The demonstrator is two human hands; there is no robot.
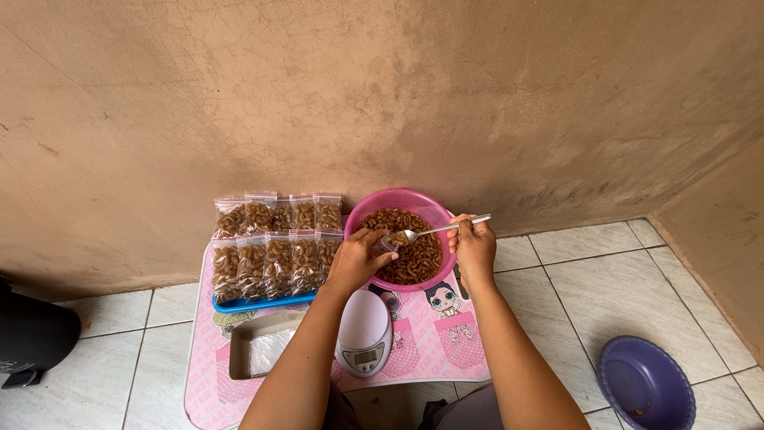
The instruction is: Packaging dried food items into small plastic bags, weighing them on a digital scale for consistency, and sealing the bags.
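Note:
A pink bowl [366, 209] full of brown curled pasta pieces sits at the far side of a small pink table [430, 350]. My left hand [358, 256] holds a small clear bag [387, 241] open over the bowl. My right hand [473, 243] grips a metal spoon [442, 229] whose tip rests at the bag's mouth. Left of the bowl, several filled clear bags [274, 239] of the same pasta lie in rows on a blue tray [263, 303].
A white kitchen scale [364, 333] stands below the bowl, with a metal tin [259, 346] of empty bags to its left. A purple bowl [645, 384] lies on the tiled floor at right. A dark object [32, 338] sits at far left. A plastered wall rises behind.

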